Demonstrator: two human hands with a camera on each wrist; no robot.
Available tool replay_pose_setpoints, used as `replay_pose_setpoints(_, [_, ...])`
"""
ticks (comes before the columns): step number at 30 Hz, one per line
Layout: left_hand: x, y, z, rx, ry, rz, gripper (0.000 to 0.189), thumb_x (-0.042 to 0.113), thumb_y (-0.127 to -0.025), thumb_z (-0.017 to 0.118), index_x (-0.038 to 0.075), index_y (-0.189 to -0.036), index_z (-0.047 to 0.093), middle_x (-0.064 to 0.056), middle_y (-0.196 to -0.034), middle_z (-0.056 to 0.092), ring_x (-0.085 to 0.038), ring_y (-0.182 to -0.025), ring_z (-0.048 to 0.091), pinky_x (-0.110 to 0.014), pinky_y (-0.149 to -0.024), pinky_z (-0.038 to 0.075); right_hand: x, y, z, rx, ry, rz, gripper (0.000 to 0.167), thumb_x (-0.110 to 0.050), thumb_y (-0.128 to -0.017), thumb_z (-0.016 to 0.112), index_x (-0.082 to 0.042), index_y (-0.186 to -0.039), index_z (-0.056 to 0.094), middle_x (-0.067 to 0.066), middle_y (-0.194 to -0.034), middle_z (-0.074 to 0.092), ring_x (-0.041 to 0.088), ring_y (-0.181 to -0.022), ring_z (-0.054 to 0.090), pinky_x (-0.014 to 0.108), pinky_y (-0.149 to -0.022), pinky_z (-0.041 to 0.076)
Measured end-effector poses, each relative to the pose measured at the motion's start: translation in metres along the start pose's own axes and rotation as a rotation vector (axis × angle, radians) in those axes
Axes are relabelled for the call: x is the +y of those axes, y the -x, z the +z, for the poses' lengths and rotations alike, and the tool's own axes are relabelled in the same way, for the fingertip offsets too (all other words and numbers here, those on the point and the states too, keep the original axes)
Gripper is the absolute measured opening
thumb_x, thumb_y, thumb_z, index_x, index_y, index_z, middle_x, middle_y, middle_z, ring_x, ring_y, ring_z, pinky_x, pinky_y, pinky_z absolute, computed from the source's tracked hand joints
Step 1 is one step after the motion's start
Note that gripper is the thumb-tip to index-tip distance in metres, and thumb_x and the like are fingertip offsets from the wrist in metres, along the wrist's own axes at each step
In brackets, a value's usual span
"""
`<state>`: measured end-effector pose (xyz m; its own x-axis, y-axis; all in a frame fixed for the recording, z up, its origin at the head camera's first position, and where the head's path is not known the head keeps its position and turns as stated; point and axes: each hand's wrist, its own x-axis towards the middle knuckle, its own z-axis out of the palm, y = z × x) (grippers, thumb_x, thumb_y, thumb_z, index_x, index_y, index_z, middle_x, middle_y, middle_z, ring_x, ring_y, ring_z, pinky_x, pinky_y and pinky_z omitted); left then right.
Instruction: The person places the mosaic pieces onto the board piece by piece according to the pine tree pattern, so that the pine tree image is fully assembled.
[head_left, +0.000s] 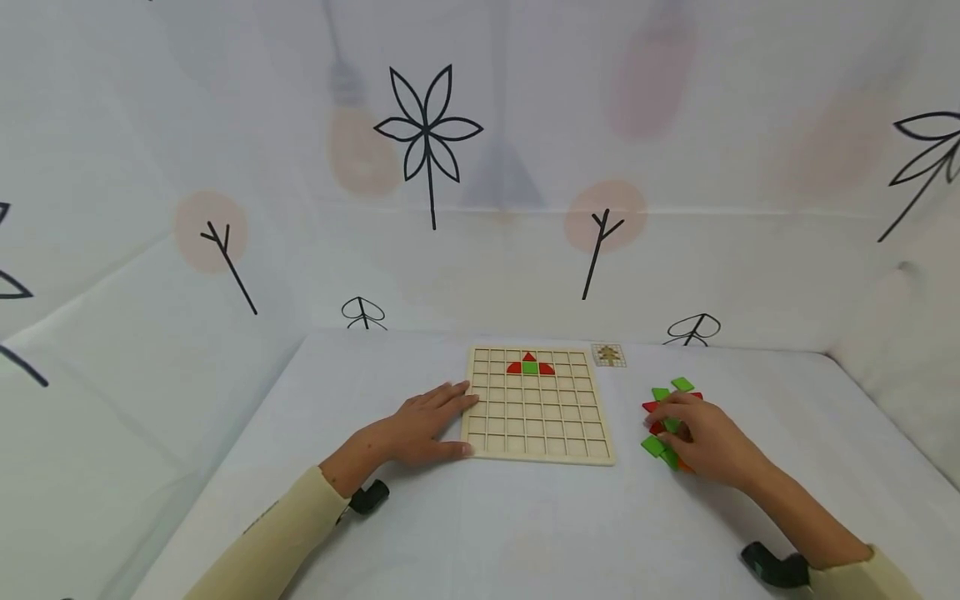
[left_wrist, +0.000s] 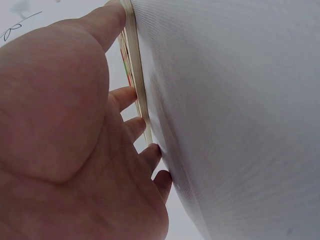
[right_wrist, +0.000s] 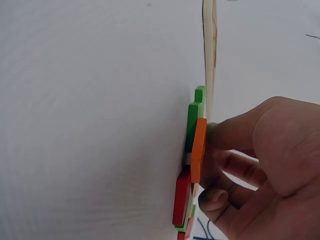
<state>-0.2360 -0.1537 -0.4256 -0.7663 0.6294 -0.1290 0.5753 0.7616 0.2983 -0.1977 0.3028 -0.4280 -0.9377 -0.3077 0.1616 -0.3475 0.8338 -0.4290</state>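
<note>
A square wooden grid board (head_left: pixel 543 417) lies on the white table. Near its top edge sit a red triangle (head_left: pixel 529 357), a green square (head_left: pixel 530 367) and two red curved pieces (head_left: pixel 514 367). My left hand (head_left: pixel 427 425) rests at the board's left edge, fingers spread and touching its rim; the left wrist view shows fingertips along the board's side. Over a loose pile of green, red and orange pieces, my right hand (head_left: pixel 705 437) bends its fingers and thumb down among them. An orange piece (right_wrist: pixel 199 150) stands beside the thumb. Whether the fingertips pinch a piece is hidden.
A small picture card (head_left: pixel 608 355) with a tree pattern on a grid lies just right of the board's top corner. A green piece (head_left: pixel 682 384) lies at the pile's far end. White cloth walls (head_left: pixel 495 267) with plant drawings enclose the table.
</note>
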Motion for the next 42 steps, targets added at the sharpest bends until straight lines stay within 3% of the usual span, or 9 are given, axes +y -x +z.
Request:
replay_pose_setpoints(5, [0.0005, 0.0, -0.0006, 0.0, 0.0, 0.0, 0.081, 0.058, -0.105, 0.06, 0.024, -0.17, 0.026, -0.003, -0.179, 0.015, -0.032, -0.164, 0.013, -0.06, -0.126, 0.024, 0.0008, -0.0005, 0.0002, 0.008, 0.023, -0.012, 0.02, -0.001, -0.091, 0.079, -0.016, -0.104, 0.08, 0.011, -0.12, 0.067, 0.021, -0.093, 0.061, 0.028, -0.072, 0.052])
replay_pose_setpoints(20, [0.0009, -0.0004, -0.0009, 0.003, 0.007, 0.003, 0.081, 0.058, -0.104, 0.06, 0.024, -0.17, 0.027, -0.002, -0.178, 0.015, -0.032, -0.164, 0.014, -0.06, -0.126, 0.025, -0.0006, -0.0017, 0.0023, 0.015, 0.017, -0.008, 0.021, 0.003, -0.089, 0.079, -0.017, -0.096, 0.077, 0.005, -0.111, 0.067, 0.013, -0.076, 0.052, 0.024, -0.062, 0.046])
replay_pose_setpoints(28, [0.0013, -0.001, -0.0014, 0.005, 0.009, 0.004, 0.08, 0.058, -0.104, 0.061, 0.025, -0.169, 0.028, -0.002, -0.178, 0.016, -0.033, -0.164, 0.015, -0.06, -0.125, 0.025, -0.003, -0.0009, 0.0026, 0.027, 0.0, 0.01, 0.022, 0.003, -0.09, 0.077, -0.007, -0.11, 0.077, 0.004, -0.106, 0.068, 0.012, -0.072, 0.051, 0.024, -0.06, 0.046])
replay_pose_setpoints(35, [0.002, 0.0, -0.0017, 0.0, 0.006, 0.001, 0.081, 0.058, -0.104, 0.06, 0.024, -0.17, 0.027, -0.002, -0.178, 0.015, -0.033, -0.164, 0.014, -0.061, -0.125, 0.025, -0.0034, -0.0004, 0.0034, 0.017, 0.007, 0.021, 0.019, 0.001, -0.09, 0.079, -0.009, -0.106, 0.077, 0.004, -0.105, 0.068, 0.014, -0.076, 0.052, 0.024, -0.061, 0.047])
replay_pose_setpoints(42, [0.0028, 0.0011, -0.0018, 0.0, 0.003, -0.009, 0.081, 0.058, -0.104, 0.061, 0.024, -0.17, 0.027, -0.003, -0.178, 0.016, -0.033, -0.164, 0.014, -0.06, -0.126, 0.025, -0.0054, -0.0006, 0.0035, -0.003, -0.008, 0.022, 0.022, 0.0, -0.09, 0.079, -0.003, -0.112, 0.077, 0.004, -0.105, 0.07, 0.014, -0.076, 0.052, 0.024, -0.061, 0.047])
